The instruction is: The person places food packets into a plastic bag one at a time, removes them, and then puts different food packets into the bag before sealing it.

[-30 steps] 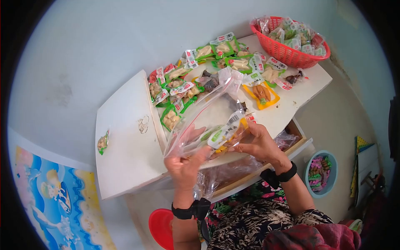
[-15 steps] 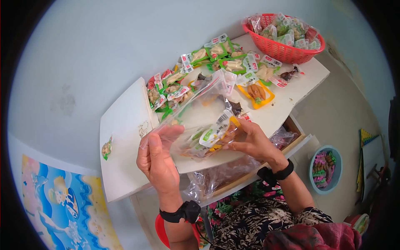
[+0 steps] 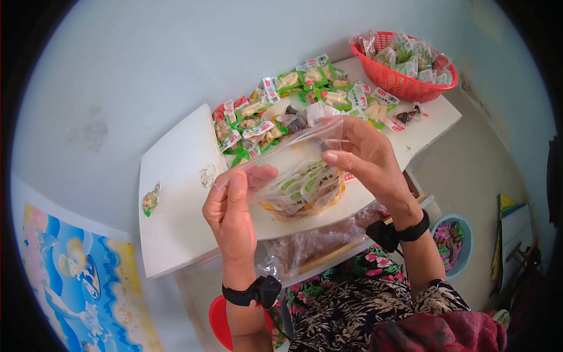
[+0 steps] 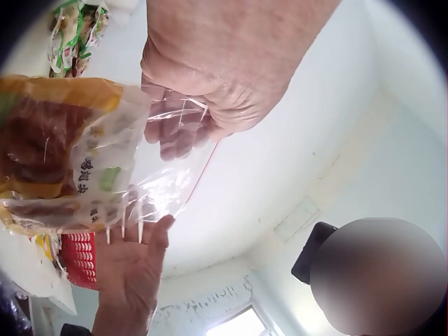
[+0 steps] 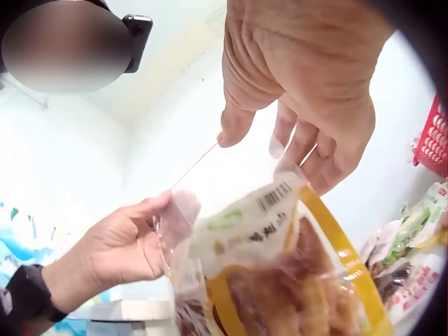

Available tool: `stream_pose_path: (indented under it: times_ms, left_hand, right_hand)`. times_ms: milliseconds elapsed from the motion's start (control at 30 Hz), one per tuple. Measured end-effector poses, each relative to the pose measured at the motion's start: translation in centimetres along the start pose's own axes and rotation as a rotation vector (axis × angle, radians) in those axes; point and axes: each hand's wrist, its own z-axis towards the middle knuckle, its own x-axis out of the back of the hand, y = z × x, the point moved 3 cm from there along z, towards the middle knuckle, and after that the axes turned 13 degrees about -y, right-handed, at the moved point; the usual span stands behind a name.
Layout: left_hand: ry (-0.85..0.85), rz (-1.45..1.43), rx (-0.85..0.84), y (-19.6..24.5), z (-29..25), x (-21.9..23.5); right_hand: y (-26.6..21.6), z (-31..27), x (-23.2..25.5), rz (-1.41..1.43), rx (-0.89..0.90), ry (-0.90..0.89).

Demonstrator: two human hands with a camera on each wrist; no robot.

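Note:
Over the table's front part, both hands hold up a clear zip bag (image 3: 293,154) with its zip edge at the top. Inside it lie several yellow-edged food packets (image 3: 316,183) with white, green-marked labels; brown food shows through one packet (image 5: 301,280) in the right wrist view. My left hand (image 3: 231,214) pinches the bag's upper left corner between thumb and fingers. At the upper right corner, my right hand (image 3: 375,158) holds the edge, thumb on the near side and fingers behind the film.
Green-edged food packets (image 3: 252,126) are piled along the back of the white table (image 3: 176,234). A red basket (image 3: 399,81) of packets stands at the far right corner. One packet (image 3: 151,199) lies at left. Below are an open drawer (image 3: 328,249) with plastic bags and a blue basin (image 3: 463,249).
My right hand has let go of the packet low in the bag and moved up to the bag's upper right corner. The left hand has shifted to the upper left corner.

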Motion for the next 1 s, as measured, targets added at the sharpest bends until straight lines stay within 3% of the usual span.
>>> stream_pose_path:
  times_ms: [67, 167, 400, 500, 600, 667, 800, 1000]
  left_hand:
    - [-0.004, 0.011, -0.005, 0.2, 0.2, 0.0]
    - [-0.006, 0.07, 0.006, 0.6, 0.4, 0.0]
    - [-0.008, 0.218, 0.109, 2.4, 0.8, 1.2]
    - [-0.016, 0.693, -0.059, 4.6, 1.9, -0.1]
    - [-0.183, 1.163, -0.269, 7.8, 3.6, -3.8]
    - [-0.251, 1.252, -0.254, 7.7, 4.5, -5.9]
    - [-0.336, 1.335, -0.256, 6.2, 6.0, -8.5]
    - [-0.329, 1.3, -0.239, 5.7, 6.4, -7.9]
  right_hand:
    - [-1.2, 1.3, -0.7, 0.045, 0.11, 0.026]
    - [-0.7, 2.1, -0.2, -0.027, 0.031, 0.047]
    - [0.1, 1.7, 0.4, 0.148, 0.058, 0.134]
    - [-0.3, 1.8, 0.3, 0.111, 0.124, 0.119]
    - [-0.3, 1.8, -0.1, 0.022, 0.145, 0.109]
    - [-0.3, 1.8, -0.2, 0.026, 0.169, 0.108]
    - [-0.9, 1.7, 0.1, -0.149, 0.313, 0.115]
    - [-1.4, 1.5, 0.7, -0.243, 0.304, 0.176]
